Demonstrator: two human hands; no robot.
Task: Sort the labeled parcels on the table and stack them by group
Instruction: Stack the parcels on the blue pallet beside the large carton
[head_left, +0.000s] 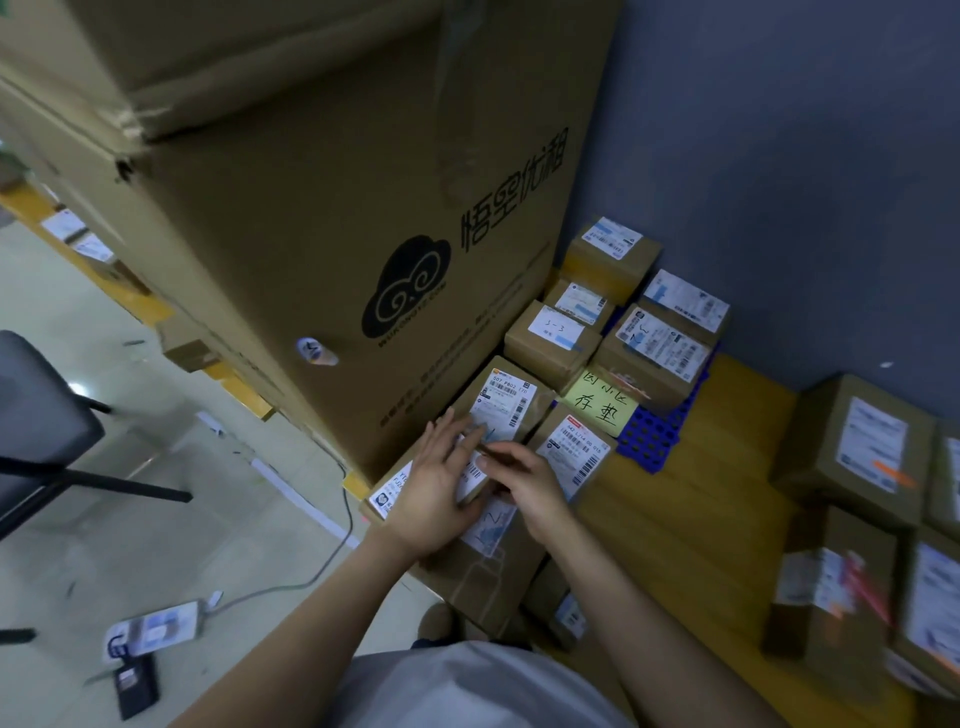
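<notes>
Big carton (311, 208) left of our hands | left hand (436, 488) flat, fingers straight, on small parcel (475, 474) | right hand (535, 486) curled at its label, hold unclear to us | second parcel (571, 452) just right of that hand | yellow note (600, 402) beyond it

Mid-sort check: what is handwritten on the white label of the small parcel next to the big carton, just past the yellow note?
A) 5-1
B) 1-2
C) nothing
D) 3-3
D: the white label on the small parcel beside the big carton, past the yellow note, reads 3-3 in handwriting.
</notes>
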